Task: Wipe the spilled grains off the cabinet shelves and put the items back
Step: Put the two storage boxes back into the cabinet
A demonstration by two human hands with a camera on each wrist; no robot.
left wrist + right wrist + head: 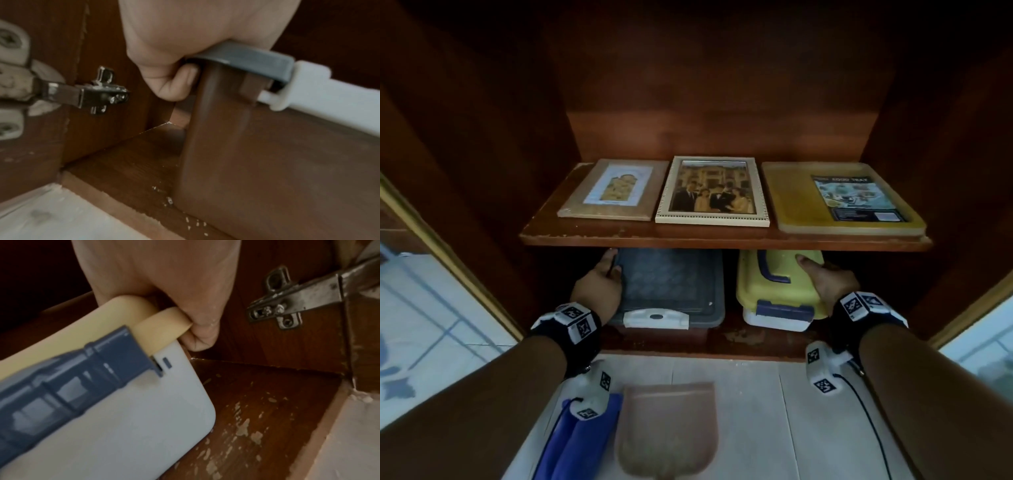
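On the lower shelf [767, 337] stand two boxes side by side. The left one is a grey-lidded box [671, 284] [267, 162] with a white latch. My left hand [599, 284] [170, 78] grips its left side, fingers curled under the lid rim. The right one is a white box with a yellow lid [774, 284] [123, 418] and a blue latch. My right hand [828, 281] [197, 326] grips its right side, fingers hooked under the yellow rim. A few pale grains [169, 200] lie on the shelf by the grey box's front corner.
The upper shelf [722, 238] holds two picture frames [616, 190] [712, 190] and a yellow food tray [842, 198], all lying flat. A blue cloth [575, 442] and a tan brush or dustpan [667, 428] lie on the tiled floor. Metal hinges [98, 94] [287, 305] sit on both cabinet walls.
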